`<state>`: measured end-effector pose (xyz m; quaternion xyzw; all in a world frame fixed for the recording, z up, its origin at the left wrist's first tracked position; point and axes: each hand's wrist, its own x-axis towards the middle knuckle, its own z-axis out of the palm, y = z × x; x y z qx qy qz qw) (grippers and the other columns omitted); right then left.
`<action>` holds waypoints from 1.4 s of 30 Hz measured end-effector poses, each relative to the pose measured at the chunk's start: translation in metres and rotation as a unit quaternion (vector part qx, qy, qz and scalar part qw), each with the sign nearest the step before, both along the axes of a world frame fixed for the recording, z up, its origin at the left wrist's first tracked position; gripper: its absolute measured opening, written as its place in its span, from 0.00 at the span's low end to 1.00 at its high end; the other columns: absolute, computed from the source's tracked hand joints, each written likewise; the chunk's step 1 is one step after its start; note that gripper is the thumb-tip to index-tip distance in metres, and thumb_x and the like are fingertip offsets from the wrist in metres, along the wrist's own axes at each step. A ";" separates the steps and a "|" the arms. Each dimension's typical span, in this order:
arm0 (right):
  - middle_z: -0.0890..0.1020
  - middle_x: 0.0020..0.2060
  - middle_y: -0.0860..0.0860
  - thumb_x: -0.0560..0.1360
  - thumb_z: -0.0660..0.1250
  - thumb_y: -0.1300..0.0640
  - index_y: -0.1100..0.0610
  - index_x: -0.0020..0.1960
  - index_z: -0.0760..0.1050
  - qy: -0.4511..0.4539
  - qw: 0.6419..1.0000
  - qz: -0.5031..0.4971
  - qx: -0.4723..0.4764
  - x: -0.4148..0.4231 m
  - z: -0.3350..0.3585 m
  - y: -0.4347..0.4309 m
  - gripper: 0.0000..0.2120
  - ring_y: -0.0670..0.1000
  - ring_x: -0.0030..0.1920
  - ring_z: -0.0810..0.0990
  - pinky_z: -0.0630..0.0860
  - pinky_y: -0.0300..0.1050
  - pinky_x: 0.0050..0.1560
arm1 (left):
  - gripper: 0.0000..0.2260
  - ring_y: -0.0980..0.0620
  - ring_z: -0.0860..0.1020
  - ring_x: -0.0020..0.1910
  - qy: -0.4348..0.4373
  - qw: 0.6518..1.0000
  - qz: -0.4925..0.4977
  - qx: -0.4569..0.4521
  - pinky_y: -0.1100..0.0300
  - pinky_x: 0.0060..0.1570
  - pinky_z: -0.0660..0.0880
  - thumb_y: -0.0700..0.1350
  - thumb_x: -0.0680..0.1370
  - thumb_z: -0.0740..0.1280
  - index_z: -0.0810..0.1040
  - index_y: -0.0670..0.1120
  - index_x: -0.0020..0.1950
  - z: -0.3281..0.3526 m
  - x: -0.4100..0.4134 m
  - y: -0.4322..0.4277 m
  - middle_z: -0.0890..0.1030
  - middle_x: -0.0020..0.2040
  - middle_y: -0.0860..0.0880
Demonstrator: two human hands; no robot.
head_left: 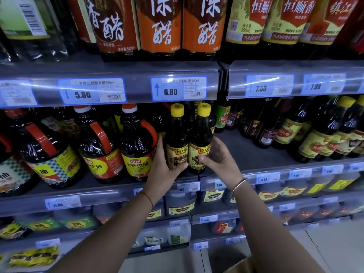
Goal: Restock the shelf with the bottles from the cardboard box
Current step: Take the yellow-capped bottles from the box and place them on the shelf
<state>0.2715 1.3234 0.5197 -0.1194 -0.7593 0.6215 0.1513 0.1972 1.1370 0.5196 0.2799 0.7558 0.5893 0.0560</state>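
Observation:
Two dark vinegar bottles with yellow caps stand side by side at the front of the middle shelf [246, 148]. My left hand [163, 164] wraps around the left bottle [176, 134], thumb across its gold label. My right hand [218, 156] cups the right bottle [201, 134] from the right, thumb on its label. Both bottles are upright and rest on the shelf. A corner of the cardboard box [242, 265] shows at the bottom edge, below my right forearm.
Large soy sauce jugs with red handles [136, 146] crowd the shelf just left of my left hand. Bare shelf space lies right of the two bottles, then a row of dark bottles [315, 134]. Price-tag rails [137, 89] run above and below. More stock fills the lower shelves.

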 end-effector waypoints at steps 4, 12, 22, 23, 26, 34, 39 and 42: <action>0.75 0.65 0.49 0.69 0.75 0.60 0.51 0.73 0.60 0.005 0.999 -0.005 0.040 -0.004 -0.024 -0.009 0.38 0.48 0.66 0.74 0.71 0.55 0.67 | 0.40 0.55 0.67 0.70 -0.020 0.999 0.035 0.004 0.50 0.69 0.68 0.46 0.69 0.76 0.53 0.66 0.68 -0.021 0.000 0.003 0.65 0.68 0.59; 0.77 0.60 0.46 0.69 0.74 0.64 0.55 0.73 0.59 0.017 0.996 -0.062 0.054 -0.014 -0.035 -0.014 0.37 0.37 0.58 0.77 0.75 0.35 0.58 | 0.37 0.56 0.72 0.64 -0.009 0.999 0.040 -0.010 0.68 0.57 0.68 0.46 0.70 0.75 0.54 0.62 0.68 -0.036 -0.016 0.012 0.71 0.68 0.50; 0.76 0.62 0.48 0.70 0.73 0.63 0.53 0.73 0.58 0.007 0.995 -0.079 0.056 -0.015 -0.033 -0.023 0.37 0.40 0.61 0.76 0.74 0.35 0.60 | 0.37 0.59 0.66 0.70 -0.015 0.999 0.000 -0.036 0.63 0.67 0.65 0.46 0.73 0.71 0.51 0.57 0.74 -0.034 -0.019 0.004 0.66 0.71 0.53; 0.76 0.64 0.49 0.70 0.73 0.62 0.53 0.73 0.57 0.006 0.995 -0.077 0.056 -0.013 -0.032 -0.025 0.38 0.41 0.62 0.75 0.74 0.35 0.60 | 0.37 0.59 0.65 0.70 -0.011 0.999 0.003 -0.036 0.63 0.66 0.65 0.46 0.73 0.71 0.51 0.56 0.74 -0.033 -0.017 0.003 0.66 0.72 0.53; 0.74 0.65 0.44 0.71 0.73 0.61 0.50 0.73 0.58 0.006 0.996 -0.075 0.044 -0.004 -0.027 -0.029 0.36 0.38 0.64 0.74 0.73 0.33 0.61 | 0.38 0.58 0.64 0.72 -0.017 0.999 0.001 -0.033 0.58 0.69 0.65 0.47 0.74 0.70 0.49 0.58 0.75 -0.031 -0.013 -0.003 0.64 0.74 0.53; 0.73 0.58 0.48 0.74 0.69 0.58 0.55 0.67 0.71 -0.082 0.979 -0.108 0.150 0.049 -0.014 -0.034 0.21 0.48 0.59 0.73 0.71 0.42 0.60 | 0.30 0.51 0.70 0.66 -0.016 0.988 0.048 -0.147 0.58 0.62 0.69 0.48 0.77 0.66 0.56 0.50 0.76 -0.018 0.042 -0.026 0.62 0.74 0.48; 0.80 0.55 0.58 0.74 0.68 0.60 0.61 0.61 0.76 -0.136 0.953 -0.095 0.255 0.103 -0.013 -0.021 0.16 0.60 0.53 0.79 0.71 0.41 0.53 | 0.16 0.40 0.75 0.58 0.105 0.956 -0.039 -0.271 0.45 0.56 0.73 0.47 0.77 0.66 0.74 0.42 0.62 -0.024 0.076 -0.012 0.74 0.61 0.41; 0.82 0.52 0.59 0.74 0.67 0.58 0.60 0.59 0.78 -0.185 0.940 -0.100 0.268 0.142 -0.024 -0.006 0.14 0.60 0.53 0.79 0.76 0.49 0.55 | 0.16 0.39 0.78 0.52 0.148 0.934 -0.108 -0.307 0.48 0.51 0.76 0.49 0.75 0.65 0.77 0.41 0.57 -0.037 0.095 0.013 0.78 0.55 0.41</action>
